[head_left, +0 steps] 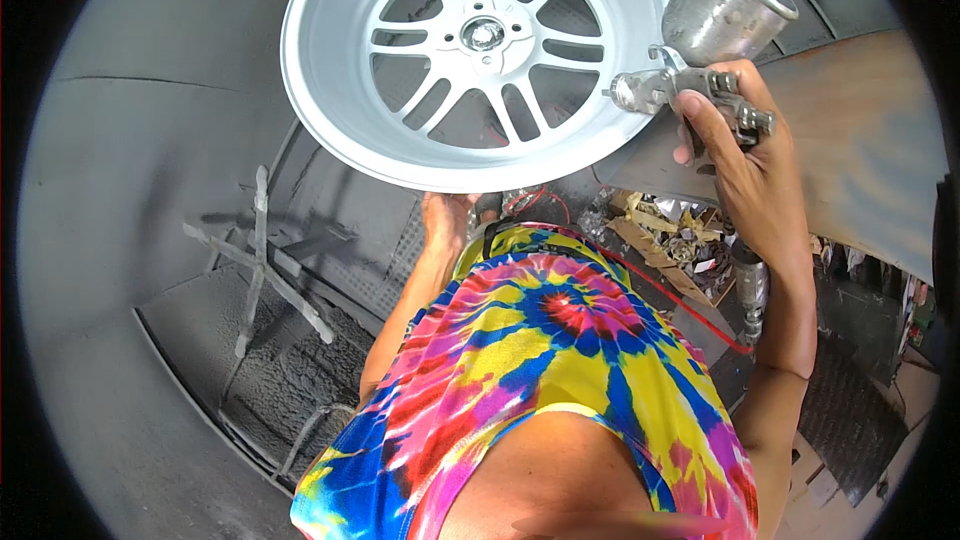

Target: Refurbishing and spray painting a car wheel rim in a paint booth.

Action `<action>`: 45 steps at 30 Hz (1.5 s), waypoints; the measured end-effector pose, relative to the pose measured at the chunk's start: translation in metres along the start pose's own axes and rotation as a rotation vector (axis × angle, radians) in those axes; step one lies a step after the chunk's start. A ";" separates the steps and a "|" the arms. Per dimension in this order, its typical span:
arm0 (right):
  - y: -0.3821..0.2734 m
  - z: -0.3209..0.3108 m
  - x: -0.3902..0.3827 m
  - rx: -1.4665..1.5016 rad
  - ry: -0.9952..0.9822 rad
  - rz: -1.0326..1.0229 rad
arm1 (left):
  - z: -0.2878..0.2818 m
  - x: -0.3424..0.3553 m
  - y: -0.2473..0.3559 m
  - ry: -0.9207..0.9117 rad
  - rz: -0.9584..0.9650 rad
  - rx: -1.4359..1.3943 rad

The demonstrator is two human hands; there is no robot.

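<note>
Firmly wrapped by the right hand [755, 152], fingers curled round its body, a metal spray gun [708, 32] points toward 9 o'clock, its nozzle overlapping the edge of a pale wheel [508, 53] that lies at 10 o'clock from that hand. At the wheel's 6-o'clock edge, the left hand [447, 220] is partly hidden, its grip impossible to tell. Beyond, a cross-shaped stand [262, 265] sits between 7 and 8 o'clock from the wheel, a grey wall [130, 140] toward 9.

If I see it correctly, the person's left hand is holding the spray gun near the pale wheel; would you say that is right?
Not quite: in the head view, the right hand is holding the spray gun near the pale wheel.
</note>
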State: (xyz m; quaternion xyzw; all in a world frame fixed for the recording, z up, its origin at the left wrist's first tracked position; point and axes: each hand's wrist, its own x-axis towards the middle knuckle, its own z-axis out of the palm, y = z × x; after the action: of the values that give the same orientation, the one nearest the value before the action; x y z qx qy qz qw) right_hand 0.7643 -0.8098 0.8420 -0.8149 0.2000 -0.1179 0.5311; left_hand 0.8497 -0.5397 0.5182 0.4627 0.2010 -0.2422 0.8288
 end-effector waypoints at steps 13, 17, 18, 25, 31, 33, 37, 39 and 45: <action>0.011 -0.014 0.021 -0.069 0.150 -0.098 | -0.056 0.102 0.087 -0.015 0.134 -0.001; 0.011 -0.012 0.022 -0.142 0.177 -0.129 | -0.044 0.090 0.070 -0.052 0.163 -0.063; 0.011 -0.011 0.021 -0.146 0.185 -0.136 | -0.035 0.082 0.065 0.005 0.181 -0.066; 0.002 0.000 0.006 -0.065 0.072 -0.070 | -0.023 0.055 0.033 0.116 0.102 -0.044; -0.005 0.003 -0.008 0.071 0.006 0.001 | -0.015 0.040 0.009 0.103 0.100 -0.030; -0.005 0.002 -0.007 -0.005 0.001 0.022 | -0.006 0.031 0.007 0.097 0.087 -0.035; 0.007 -0.004 0.002 0.030 0.017 -0.052 | 0.000 0.023 -0.008 0.039 0.038 -0.077; 0.008 -0.009 0.007 -0.055 0.073 -0.059 | 0.010 0.014 -0.007 0.012 0.011 -0.087; 0.008 -0.017 0.015 -0.148 0.151 -0.111 | 0.030 -0.005 -0.012 0.021 -0.061 -0.079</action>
State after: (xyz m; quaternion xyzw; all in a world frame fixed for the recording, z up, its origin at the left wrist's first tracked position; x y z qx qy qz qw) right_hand 0.7689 -0.8331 0.8410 -0.8504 0.2023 -0.1932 0.4456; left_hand 0.8423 -0.5704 0.5275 0.4257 0.2330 -0.2542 0.8366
